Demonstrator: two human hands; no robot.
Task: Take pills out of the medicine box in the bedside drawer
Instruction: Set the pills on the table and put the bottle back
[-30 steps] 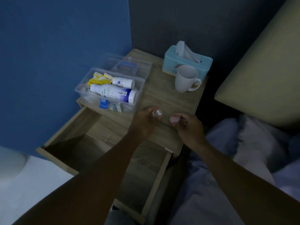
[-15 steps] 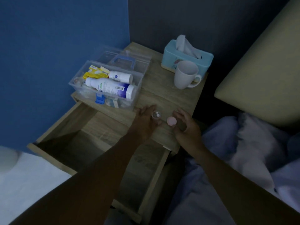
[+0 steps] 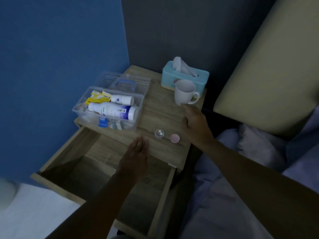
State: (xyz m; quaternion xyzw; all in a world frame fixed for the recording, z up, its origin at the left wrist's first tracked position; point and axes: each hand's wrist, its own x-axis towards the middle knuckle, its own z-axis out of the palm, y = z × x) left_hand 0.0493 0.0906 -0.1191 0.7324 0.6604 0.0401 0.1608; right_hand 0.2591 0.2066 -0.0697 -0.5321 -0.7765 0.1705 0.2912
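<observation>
A pale headboard (image 3: 269, 80) and rumpled bedding (image 3: 259, 169) are seen on the right, with a blue wall (image 3: 60, 57) on the left. Between them a wooden bench (image 3: 160, 114) is set, and its drawer (image 3: 107, 171) is pulled fully out below the front edge; nothing can be made out inside the drawer in the dim light. On the left part of the bench top a clear medicine box (image 3: 107, 107) is placed with its lid (image 3: 124, 81) laid open behind it. Inside, a large white bottle (image 3: 112, 111) is laid on its side, a smaller white bottle (image 3: 122, 99) behind it, and yellow packets (image 3: 97, 98) at the back left. At the rear right a teal tissue box (image 3: 185, 75) is seen, and a white mug (image 3: 184, 92) is stood just in front of it. The right hand (image 3: 195, 123) is held open and empty, its fingertips close to the mug's base; contact cannot be told. The left hand (image 3: 138, 150) is held flat, open and empty, over the bench's front edge. Between the hands, near the front edge, a small clear pill cup (image 3: 159, 133) with two white pills (image 3: 159, 132) inside is stood, and a pink cap (image 3: 175, 138) is laid just beside it.
</observation>
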